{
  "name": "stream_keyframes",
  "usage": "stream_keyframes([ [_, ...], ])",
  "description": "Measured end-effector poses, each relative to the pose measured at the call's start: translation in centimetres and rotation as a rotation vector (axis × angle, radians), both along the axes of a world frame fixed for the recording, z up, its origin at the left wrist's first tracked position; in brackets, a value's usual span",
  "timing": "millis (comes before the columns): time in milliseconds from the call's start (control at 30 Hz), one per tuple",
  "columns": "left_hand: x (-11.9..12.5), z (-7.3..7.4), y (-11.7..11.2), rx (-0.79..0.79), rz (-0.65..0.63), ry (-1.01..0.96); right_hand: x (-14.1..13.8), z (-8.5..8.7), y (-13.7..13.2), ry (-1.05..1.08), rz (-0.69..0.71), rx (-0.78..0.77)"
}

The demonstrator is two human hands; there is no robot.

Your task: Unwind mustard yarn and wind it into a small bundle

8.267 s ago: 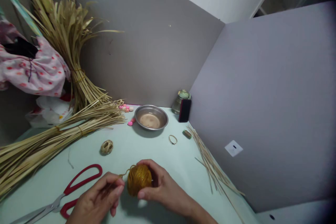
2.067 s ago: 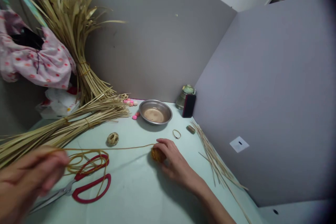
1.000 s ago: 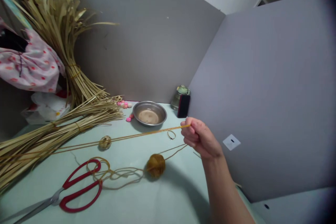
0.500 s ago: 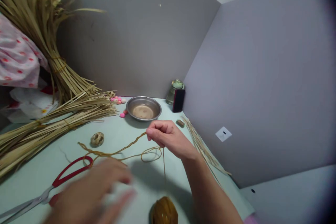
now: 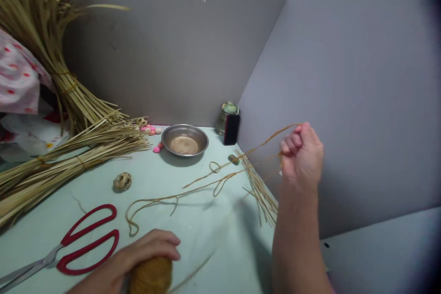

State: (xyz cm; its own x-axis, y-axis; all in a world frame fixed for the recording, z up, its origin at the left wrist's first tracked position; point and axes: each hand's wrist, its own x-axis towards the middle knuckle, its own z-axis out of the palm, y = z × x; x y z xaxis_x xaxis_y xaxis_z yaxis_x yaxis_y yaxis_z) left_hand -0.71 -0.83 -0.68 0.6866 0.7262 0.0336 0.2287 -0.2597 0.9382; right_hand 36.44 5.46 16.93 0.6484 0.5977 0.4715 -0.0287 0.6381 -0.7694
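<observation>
Now twine (image 5: 193,186) between both hands.

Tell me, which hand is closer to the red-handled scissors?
Left. The left hand rests on the golden twine ball, just right of the red-handled scissors; the right hand is raised far off, gripping twine.

Scissors (image 5: 74,248) left of twine ball (image 5: 151,275) (bowl (image 5: 185,139) well behind).

Bare forearms, no sleeves/rings visible
</observation>
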Motion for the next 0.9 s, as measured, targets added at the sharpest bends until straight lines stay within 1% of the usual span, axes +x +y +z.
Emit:
stream_keyframes([
  [33, -1.1, 0.0, 0.8, -0.058, 0.051, -0.02, 0.8, 0.1, -0.2, 0.012, -0.097, 0.035],
  [67, -1.9, 0.1, 1.5, -0.124, 0.147, -0.003, 1.3, 0.2, -0.5, 0.021, -0.183, 0.066],
  [133, -2.6, 1.1, 2.9, -0.192, 0.426, 0.092, 1.8, 0.4, -1.2, 0.017, -0.317, 0.127],
  [167, -2.5, 1.8, 3.5, -0.178, 0.538, 0.126, 1.6, 0.5, -1.5, 0.0, -0.366, 0.157],
  [200, -2.1, 2.6, 4.0, -0.125, 0.609, 0.156, 1.2, 0.6, -1.8, -0.037, -0.39, 0.174],
  [233, -1.5, 3.4, 4.5, -0.066, 0.621, 0.173, 0.5, 0.7, -2.1, -0.098, -0.388, 0.169],
  [267, -0.7, 4.0, 5.0, -0.038, 0.582, 0.208, -0.4, 0.7, -2.3, -0.182, -0.349, 0.135],
  [300, 0.2, 4.3, 5.5, 0.008, 0.536, 0.246, -1.6, 0.7, -2.5, -0.296, -0.239, 0.053],
  [333, 1.0, 4.4, 6.1, 0.086, 0.499, 0.287, -2.8, 0.5, -2.7, -0.435, -0.096, -0.062],
  [367, 1.8, 4.3, 6.6, 0.175, 0.43, 0.312, -4.2, 0.3, -2.8, -0.587, 0.074, -0.195],
  [433, 2.9, 3.8, 7.7, 0.321, 0.311, 0.318, -6.9, -0.6, -2.9, -0.86, 0.485, -0.397],
  [467, 3.3, 3.8, 8.0, 0.358, 0.294, 0.31, -8.1, -1.1, -2.8, -0.915, 0.629, -0.462],
  [500, 3.5, 4.0, 8.1, 0.385, 0.289, 0.296, -9.2, -1.7, -2.7, -0.934, 0.743, -0.499],
  [533, 3.7, 4.5, 7.9, 0.393, 0.298, 0.273, -10.2, -2.2, -2.6, -0.924, 0.829, -0.533],
  [567, 3.8, 5.3, 7.6, 0.398, 0.308, 0.246, -11.0, -2.7, -2.5, -0.901, 0.901, -0.547],
  [600, 3.9, 6.4, 7.0, 0.358, 0.352, 0.17, -11.7, -3.0, -2.5, -0.867, 0.961, -0.55],
  [667, 4.1, 9.0, 5.7, 0.134, 0.367, 0.055, -12.5, -3.4, -2.5, -0.785, 1.038, -0.523],
  [700, 4.2, 10.2, 5.1, 0.054, 0.353, 0.021, -12.7, -3.4, -2.6, -0.747, 1.054, -0.504],
  [767, 3.9, 11.9, 4.3, -0.043, 0.193, 0.03, -12.6, -3.2, -2.8, -0.697, 1.039, -0.484],
  [833, 2.7, 12.6, 4.3, -0.047, 0.054, 0.083, -12.0, -2.7, -2.9, -0.688, 1.03, -0.501],
  [867, 1.7, 12.6, 4.4, -0.021, 0.055, 0.1, -11.7, -2.5, -2.9, -0.692, 1.039, -0.512],
  [900, 0.6, 12.4, 4.6, 0.009, 0.098, 0.095, -11.2, -2.3, -2.8, -0.696, 1.062, -0.515],
])
